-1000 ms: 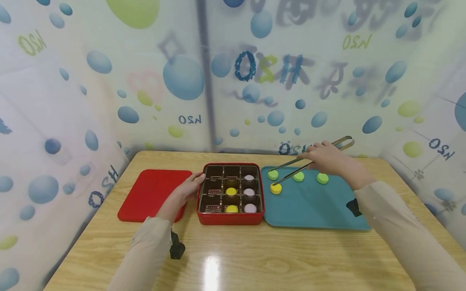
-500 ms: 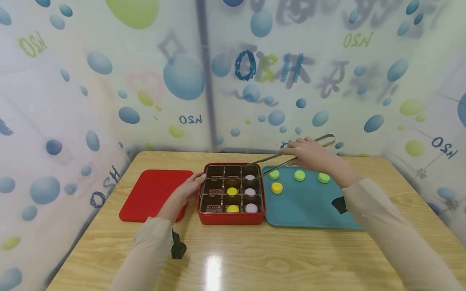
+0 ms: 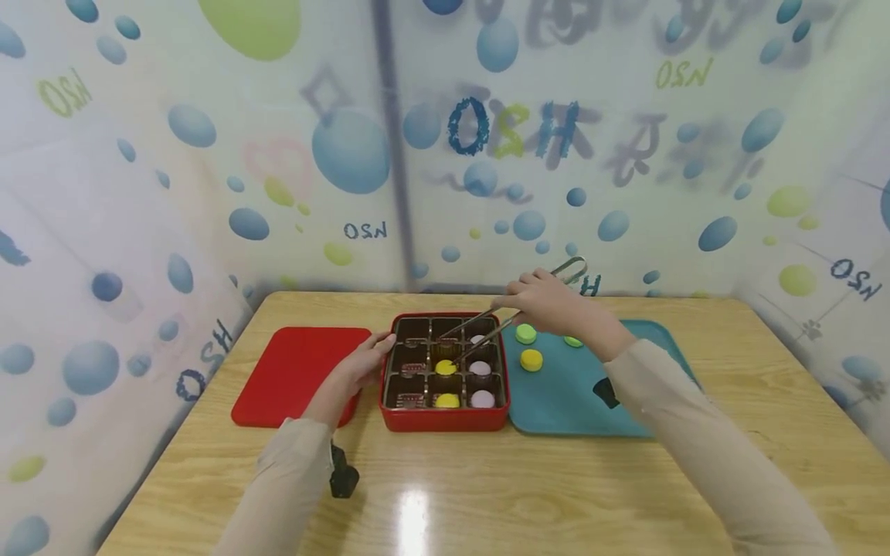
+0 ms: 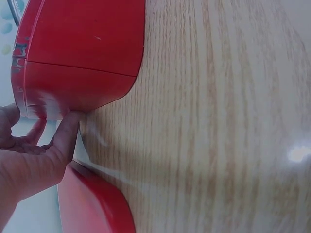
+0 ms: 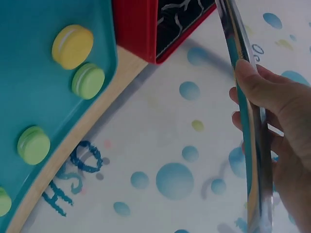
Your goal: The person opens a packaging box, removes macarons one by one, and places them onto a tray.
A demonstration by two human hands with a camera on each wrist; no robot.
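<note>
My right hand (image 3: 549, 305) holds metal tongs (image 5: 252, 160) along their arms. The tongs' tips stand apart over the box, one near the back middle compartment, the other by the yellow macaron (image 3: 446, 368) in the centre. Nothing shows clamped between them. My left hand (image 3: 361, 361) rests its fingers against the left wall of the red box (image 3: 445, 421). Lilac macarons (image 3: 482, 399) fill the box's right column, and another yellow macaron (image 3: 447, 401) lies in the front middle compartment. On the tray are a yellow macaron (image 3: 531, 360) and green macarons (image 5: 88, 81), one hidden by my right arm in the head view.
A blue tray (image 3: 556, 409) lies right against the box. Left of the box is a flat red lid (image 3: 285, 371), partly under my left arm. The wooden table (image 3: 487, 494) ends at a printed curtain (image 3: 278, 232) behind.
My right hand has moved left with the tongs, from above the tray to over the box. The yellow macaron on the tray has stayed put, and my left hand has kept its place.
</note>
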